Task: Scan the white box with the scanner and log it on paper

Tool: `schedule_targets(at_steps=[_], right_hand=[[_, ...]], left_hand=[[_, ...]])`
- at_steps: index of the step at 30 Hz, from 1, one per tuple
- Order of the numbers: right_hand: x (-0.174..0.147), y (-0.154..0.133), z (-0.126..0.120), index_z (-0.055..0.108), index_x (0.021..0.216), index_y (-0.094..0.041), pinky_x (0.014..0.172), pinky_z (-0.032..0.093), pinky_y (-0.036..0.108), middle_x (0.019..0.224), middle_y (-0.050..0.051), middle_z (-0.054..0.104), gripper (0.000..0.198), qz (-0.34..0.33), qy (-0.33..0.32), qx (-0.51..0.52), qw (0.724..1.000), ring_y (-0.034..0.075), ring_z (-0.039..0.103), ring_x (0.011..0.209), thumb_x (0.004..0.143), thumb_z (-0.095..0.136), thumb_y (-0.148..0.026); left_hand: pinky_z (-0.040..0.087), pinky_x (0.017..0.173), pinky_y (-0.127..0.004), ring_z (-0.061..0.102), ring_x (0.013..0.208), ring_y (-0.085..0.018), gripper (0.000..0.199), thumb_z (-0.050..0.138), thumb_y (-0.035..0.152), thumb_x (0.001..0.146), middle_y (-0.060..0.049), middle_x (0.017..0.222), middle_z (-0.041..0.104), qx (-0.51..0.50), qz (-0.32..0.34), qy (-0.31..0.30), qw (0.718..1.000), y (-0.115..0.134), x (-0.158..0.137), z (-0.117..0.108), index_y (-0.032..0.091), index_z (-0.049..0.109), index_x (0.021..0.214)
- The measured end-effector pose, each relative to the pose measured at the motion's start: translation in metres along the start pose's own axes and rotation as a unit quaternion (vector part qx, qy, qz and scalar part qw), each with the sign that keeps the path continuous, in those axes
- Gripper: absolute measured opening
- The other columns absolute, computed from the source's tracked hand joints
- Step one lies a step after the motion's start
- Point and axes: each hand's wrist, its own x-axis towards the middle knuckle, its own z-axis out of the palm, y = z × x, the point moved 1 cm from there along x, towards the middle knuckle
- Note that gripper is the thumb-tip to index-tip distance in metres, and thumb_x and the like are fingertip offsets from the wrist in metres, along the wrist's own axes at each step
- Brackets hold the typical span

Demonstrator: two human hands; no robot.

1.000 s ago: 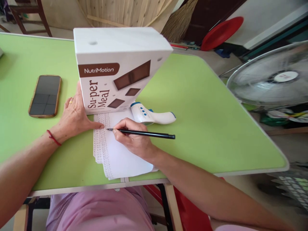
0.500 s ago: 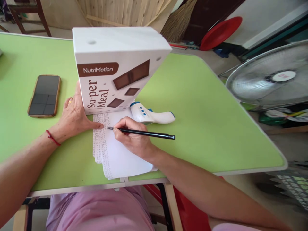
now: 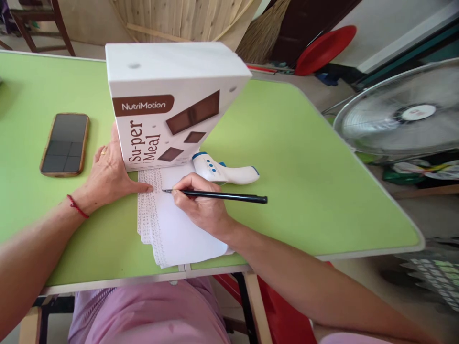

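Note:
My right hand [image 3: 202, 205] pinches a black pen [image 3: 229, 196], its tip at the paper beside rows of small handwriting. The white paper sheets [image 3: 190, 234] lie in a slightly fanned stack, with writing along their left side. My left hand [image 3: 109, 169] is open, thumb stretched onto the written part and fingers against the left side of a white NutriMotion box [image 3: 143, 88]; some fingertips are hidden by it. The box stands upright at the far end of the sheets. A white and blue infrared thermometer [image 3: 225, 170] lies just beyond my right hand.
A smartphone [image 3: 65, 143] in a brown case lies left of my left hand on the green table [image 3: 304, 191]. To the right, beyond the table edge, stands a fan [image 3: 412, 112]. A red basin [image 3: 324, 50] and a straw broom [image 3: 263, 33] are behind the table.
The pen tip has shifted slightly right, away from my left thumb, and my right hand has moved with it. My left hand keeps its place. The whole view has shifted a little.

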Motion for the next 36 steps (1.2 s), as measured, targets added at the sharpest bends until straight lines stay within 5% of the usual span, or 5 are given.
schedule_targets(at_steps=[12,36], right_hand=[[0.0005,-0.0005,0.0001,0.052,0.068,-0.021,0.045,0.036,0.020,0.055,-0.004,0.055,0.012,0.011,-0.021,-0.008,1.000,0.008,0.044,0.047,0.078,0.058,-0.023],[-0.0004,0.0018,0.0009,0.056,0.068,-0.020,0.047,0.039,0.019,0.057,-0.003,0.059,0.013,0.018,-0.016,-0.010,1.000,0.008,0.046,0.049,0.080,0.058,-0.026]], left_hand=[[0.021,0.127,-0.063,0.039,0.144,-0.041,0.096,0.087,0.054,0.055,-0.021,0.146,0.049,-0.007,-0.015,-0.023,1.000,0.0073,-0.0019,-0.0066,0.015,0.045,0.132],[0.027,0.123,-0.064,0.041,0.143,-0.044,0.105,0.091,0.055,0.052,-0.020,0.143,0.052,0.011,0.003,0.006,1.000,-0.0003,-0.0014,0.0015,0.018,0.043,0.139]])
